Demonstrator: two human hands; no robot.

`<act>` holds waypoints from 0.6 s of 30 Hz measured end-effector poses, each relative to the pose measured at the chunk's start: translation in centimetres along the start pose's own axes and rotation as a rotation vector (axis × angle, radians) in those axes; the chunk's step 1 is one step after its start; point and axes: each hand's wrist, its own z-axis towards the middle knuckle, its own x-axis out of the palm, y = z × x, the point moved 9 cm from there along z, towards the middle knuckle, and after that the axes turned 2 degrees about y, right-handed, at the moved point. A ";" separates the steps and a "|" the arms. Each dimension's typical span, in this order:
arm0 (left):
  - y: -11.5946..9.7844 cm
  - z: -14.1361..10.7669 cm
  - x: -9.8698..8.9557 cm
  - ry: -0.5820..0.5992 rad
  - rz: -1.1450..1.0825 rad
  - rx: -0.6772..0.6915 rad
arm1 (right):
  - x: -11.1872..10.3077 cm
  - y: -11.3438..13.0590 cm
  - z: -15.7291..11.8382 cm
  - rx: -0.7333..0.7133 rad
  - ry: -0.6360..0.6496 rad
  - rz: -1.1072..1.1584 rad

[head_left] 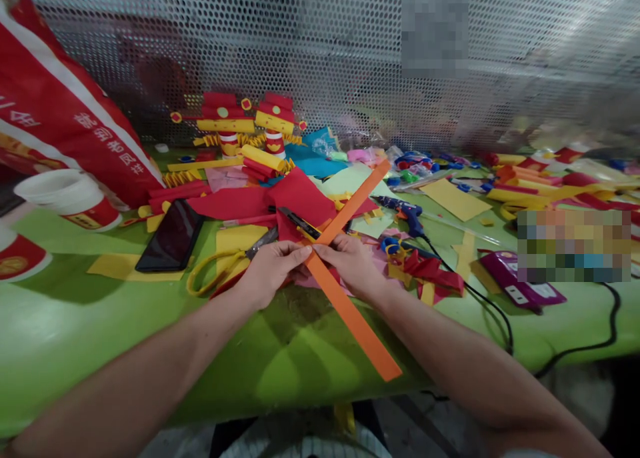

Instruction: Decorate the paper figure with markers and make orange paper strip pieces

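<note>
Two orange paper strips (350, 311) meet at an angle in the middle of the view, one running up to the right and the other down toward the table's front edge. My left hand (275, 268) pinches them where they meet, from the left. From the right, my right hand (350, 261) is closed on the same joint. Just behind my fingers lies a dark stapler-like tool (299, 223) on red paper (300, 195). Yellow-handled scissors (220, 271) rest beside my left hand. A blue glue gun (407, 213) lies beyond my right hand.
A black phone (171, 237) and stacked paper cups (70, 198) are at the left, near a large red bag (65, 98). Two paper figures (227, 121) stand at the back. A purple packet (520, 279) and black cable (500, 311) lie at the right.
</note>
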 end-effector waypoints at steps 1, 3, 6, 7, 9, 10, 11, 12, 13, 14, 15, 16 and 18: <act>0.0 0.0 -0.1 -0.007 0.006 0.007 | 0.1 -0.1 0.0 0.004 0.015 0.032; -0.2 -0.1 -0.2 -0.021 0.014 0.017 | 0.4 -0.3 0.0 0.007 0.048 0.083; -0.4 -0.2 -0.3 -0.040 0.025 0.034 | 0.5 -0.3 -0.1 -0.009 0.058 0.117; -0.5 -0.2 -0.3 -0.046 0.032 0.042 | 0.5 -0.3 -0.2 -0.016 0.050 0.116; -0.6 -0.2 -0.2 -0.053 0.048 0.057 | 0.4 -0.3 -0.3 -0.027 0.032 0.105; -0.7 -0.2 -0.2 -0.055 0.056 0.062 | 0.4 -0.2 -0.3 -0.031 0.028 0.099; -0.8 -0.2 -0.2 -0.058 0.063 0.068 | 0.4 -0.2 -0.3 -0.034 0.024 0.096; -0.8 -0.3 -0.3 -0.061 0.066 0.071 | 0.4 -0.2 -0.4 -0.035 0.022 0.093; -0.8 -0.3 -0.3 -0.062 0.069 0.074 | 0.4 -0.2 -0.4 -0.034 0.019 0.086; -0.8 -0.3 -0.2 -0.060 0.069 0.076 | 0.4 -0.1 -0.4 -0.034 0.013 0.073; -0.9 -0.3 -0.2 -0.056 0.070 0.080 | 0.3 0.0 -0.5 -0.035 0.004 0.052; -1.0 -0.3 -0.1 -0.049 0.071 0.085 | 0.2 0.1 -0.5 -0.037 -0.006 0.025; -1.2 -0.4 0.0 -0.028 0.070 0.100 | 0.0 0.5 -0.6 -0.048 -0.026 -0.035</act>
